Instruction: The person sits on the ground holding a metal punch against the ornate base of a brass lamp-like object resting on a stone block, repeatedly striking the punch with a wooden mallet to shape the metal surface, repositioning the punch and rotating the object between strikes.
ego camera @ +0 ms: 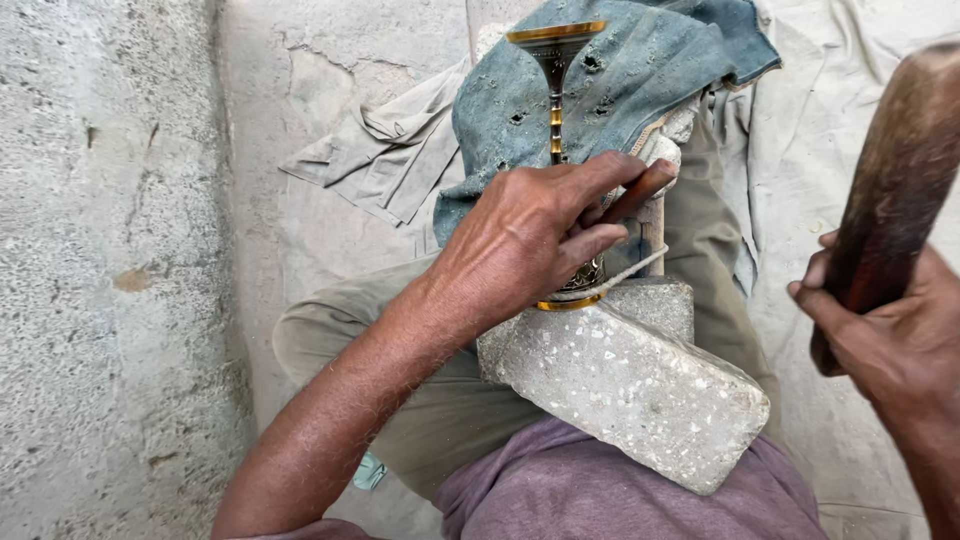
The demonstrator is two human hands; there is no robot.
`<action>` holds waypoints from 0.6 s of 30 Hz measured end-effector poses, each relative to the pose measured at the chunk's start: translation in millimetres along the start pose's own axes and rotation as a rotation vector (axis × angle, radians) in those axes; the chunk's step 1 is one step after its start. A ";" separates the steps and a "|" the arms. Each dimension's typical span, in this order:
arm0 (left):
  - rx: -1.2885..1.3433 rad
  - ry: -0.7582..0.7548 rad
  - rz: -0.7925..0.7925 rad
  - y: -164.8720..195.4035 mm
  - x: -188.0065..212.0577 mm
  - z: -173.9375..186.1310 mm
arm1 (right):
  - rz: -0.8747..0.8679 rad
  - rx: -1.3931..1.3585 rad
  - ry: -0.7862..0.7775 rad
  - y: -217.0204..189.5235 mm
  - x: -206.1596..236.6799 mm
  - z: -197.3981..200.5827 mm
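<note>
My left hand (535, 240) is closed around a thin brown tool (640, 192), its tip set against a dark, gold-banded metal goblet (556, 80) that lies on its side. The goblet's engraved foot (578, 290) rests at the far end of a grey stone block (625, 385) lying across my lap. Its cup points away over a holed blue denim cloth (640, 75). At the right edge, my right hand (895, 340) grips a thick brown wooden mallet (895, 190) raised above the block.
A rough concrete wall (100, 270) fills the left side. Pale cloths (385, 150) cover the ground under my legs. My khaki trousers (440, 420) and purple shirt (600, 490) are in the foreground.
</note>
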State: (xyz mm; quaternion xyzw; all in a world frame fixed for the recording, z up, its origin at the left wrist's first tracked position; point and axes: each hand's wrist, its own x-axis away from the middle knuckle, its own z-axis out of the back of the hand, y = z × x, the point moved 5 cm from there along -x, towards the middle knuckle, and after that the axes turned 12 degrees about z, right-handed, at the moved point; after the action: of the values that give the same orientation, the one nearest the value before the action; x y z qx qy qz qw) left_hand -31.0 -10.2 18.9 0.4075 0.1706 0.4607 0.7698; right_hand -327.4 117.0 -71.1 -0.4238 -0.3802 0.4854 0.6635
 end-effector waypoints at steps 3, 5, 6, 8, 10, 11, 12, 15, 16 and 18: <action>-0.014 0.024 -0.040 3.0 -0.5 1.0 | 0.303 0.517 -0.048 -27.9 -17.2 -2.6; 0.004 0.019 -0.051 2.6 0.0 1.1 | 0.288 0.457 -0.019 -31.2 -21.6 -2.0; 0.004 0.008 -0.047 1.7 0.9 0.7 | 0.297 0.439 -0.021 -32.4 -23.0 -2.6; 0.003 -0.013 -0.044 0.0 1.7 0.0 | 0.283 0.484 -0.044 -32.9 -24.5 -2.8; -0.015 -0.001 -0.073 0.9 1.8 0.6 | 0.292 0.541 -0.082 -34.5 -24.1 -3.4; -0.024 0.002 -0.089 2.0 2.4 0.9 | 0.297 0.578 -0.092 -35.5 -24.2 -3.6; -0.031 -0.013 -0.083 1.7 -0.2 1.2 | 0.307 0.587 -0.084 -37.1 -23.9 -3.1; -0.018 -0.039 -0.032 2.8 -0.4 1.3 | 0.175 -0.049 0.054 -32.1 -25.8 -0.7; -0.013 -0.041 -0.033 3.1 -1.4 1.9 | 0.226 0.234 -0.072 -35.3 -26.6 -4.6; -0.023 -0.054 -0.016 2.2 -4.6 1.3 | 0.332 0.771 -0.202 -38.5 -26.9 -13.2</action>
State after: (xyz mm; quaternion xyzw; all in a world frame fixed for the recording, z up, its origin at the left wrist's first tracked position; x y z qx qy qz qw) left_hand -33.9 -14.2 20.9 0.4097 0.1475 0.4454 0.7823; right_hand -309.5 81.9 -42.4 -0.1508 -0.1607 0.7312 0.6456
